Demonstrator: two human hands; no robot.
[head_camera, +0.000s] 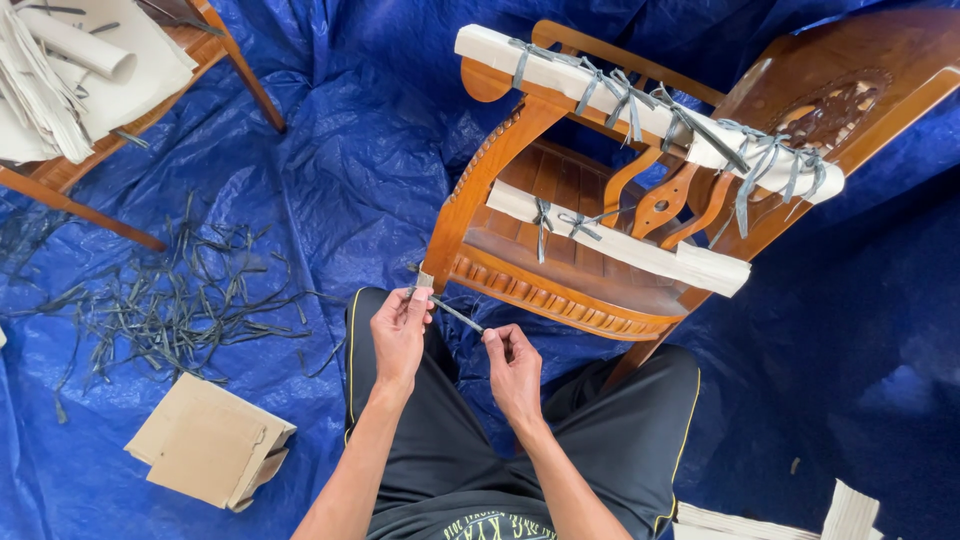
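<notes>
A carved wooden chair (560, 290) lies tipped in front of me on a blue tarp (330, 180). White foam padding (640, 105) is tied along its frame with grey plastic straps (620, 95). My left hand (400, 330) pinches one end of a thin grey strap (458, 315) near the chair's lower leg. My right hand (512, 365) grips the other end, and the strap runs taut between them.
Many loose grey strap pieces (170, 300) lie scattered on the tarp at left. A folded cardboard piece (210, 440) sits at lower left. Another wooden chair (90, 110) stacked with white paper sheets stands at top left. White foam pieces (850, 515) lie at bottom right.
</notes>
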